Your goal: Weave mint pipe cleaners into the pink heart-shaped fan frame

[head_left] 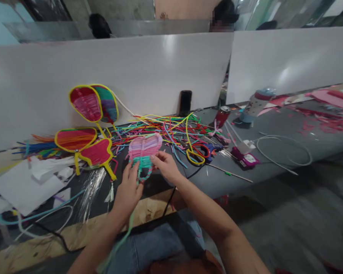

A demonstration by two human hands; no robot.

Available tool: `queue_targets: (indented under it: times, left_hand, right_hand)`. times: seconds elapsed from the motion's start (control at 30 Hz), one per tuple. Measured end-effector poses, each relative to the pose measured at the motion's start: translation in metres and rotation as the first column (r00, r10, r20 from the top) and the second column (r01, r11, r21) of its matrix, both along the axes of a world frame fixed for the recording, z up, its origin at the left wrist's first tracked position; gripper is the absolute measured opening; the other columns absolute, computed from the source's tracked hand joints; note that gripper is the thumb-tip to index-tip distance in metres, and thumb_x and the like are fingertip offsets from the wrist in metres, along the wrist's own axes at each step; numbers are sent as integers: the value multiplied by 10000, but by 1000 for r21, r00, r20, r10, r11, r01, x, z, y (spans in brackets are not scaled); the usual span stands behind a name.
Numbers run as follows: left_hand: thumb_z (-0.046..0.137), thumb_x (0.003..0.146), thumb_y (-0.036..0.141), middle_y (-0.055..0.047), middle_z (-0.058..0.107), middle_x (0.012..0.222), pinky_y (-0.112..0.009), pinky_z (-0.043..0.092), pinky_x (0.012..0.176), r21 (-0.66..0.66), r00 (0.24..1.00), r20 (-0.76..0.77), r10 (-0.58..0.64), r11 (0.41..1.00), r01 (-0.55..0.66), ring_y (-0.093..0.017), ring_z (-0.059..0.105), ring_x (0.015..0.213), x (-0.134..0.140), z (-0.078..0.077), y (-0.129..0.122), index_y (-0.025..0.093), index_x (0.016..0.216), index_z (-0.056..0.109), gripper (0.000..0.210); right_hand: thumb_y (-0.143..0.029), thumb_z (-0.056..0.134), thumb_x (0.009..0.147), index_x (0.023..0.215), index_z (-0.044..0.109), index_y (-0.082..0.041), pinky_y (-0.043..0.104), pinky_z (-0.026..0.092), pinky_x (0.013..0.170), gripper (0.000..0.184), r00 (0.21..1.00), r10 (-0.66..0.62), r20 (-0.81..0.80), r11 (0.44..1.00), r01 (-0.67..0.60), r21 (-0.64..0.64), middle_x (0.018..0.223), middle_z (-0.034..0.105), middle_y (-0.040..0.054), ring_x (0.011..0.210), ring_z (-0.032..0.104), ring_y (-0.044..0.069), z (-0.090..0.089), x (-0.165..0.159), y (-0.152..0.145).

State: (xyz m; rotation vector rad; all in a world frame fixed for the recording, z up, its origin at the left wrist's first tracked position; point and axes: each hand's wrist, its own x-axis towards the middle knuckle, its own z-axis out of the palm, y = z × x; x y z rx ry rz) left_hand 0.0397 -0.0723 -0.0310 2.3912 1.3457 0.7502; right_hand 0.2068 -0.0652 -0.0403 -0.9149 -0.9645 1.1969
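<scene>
Between my hands is a small fan shape made of pipe cleaners (144, 146), with pink and lilac rows above and turquoise rows below. Its lower end is an unfilled loop with a twisted pink and green edge. My left hand (129, 186) grips the lower left side, fingers closed on it. At the right edge, the thumb and fingers of my right hand (165, 165) pinch the turquoise part. A pale green strand (129, 228) hangs from below my left hand toward my lap.
Finished yellow-edged fans (85, 104) stand at the left against a white board (148, 64). Loose pipe cleaners (151, 123) heap behind my hands. Yellow-handled scissors (196, 158), a phone (185, 102), a red can (222, 116) and a bottle (254, 108) lie or stand rightward. Paper sheets (28, 186) cover the left.
</scene>
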Motion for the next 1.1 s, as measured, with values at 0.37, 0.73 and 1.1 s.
queue_targets:
  times: [0.37,0.73,1.1]
  left_hand:
    - [530,770,358,-94,620,1045,-283,550,578,-287,918,304,256,943,-167,-174,651,729,-48,19,-19,194,1294,440,556]
    - [675,637,302,-44,683,889,-235,516,585,-508,803,440,403,849,-147,-177,666,751,-65,10,-55,213,1188,532,575]
    - [645,728,317,-71,615,1122,-361,522,825,-273,851,419,317,938,-215,-201,637,916,-93,1,-56,194,1201,518,505]
  right_hand:
    - [-290,449,854,975,657,-200,338,475,774,257,360,-455,815,836,488,251,932,687,91,830,622,200,-7,137,-138]
    - [-362,521,825,868,689,-176,292,394,637,254,-46,-70,996,724,685,83,890,664,109,747,576,199,-35,190,-177]
    - [-363,488,835,976,668,-184,288,382,604,291,-53,-96,994,720,685,106,926,675,101,748,587,197,-39,192,-175]
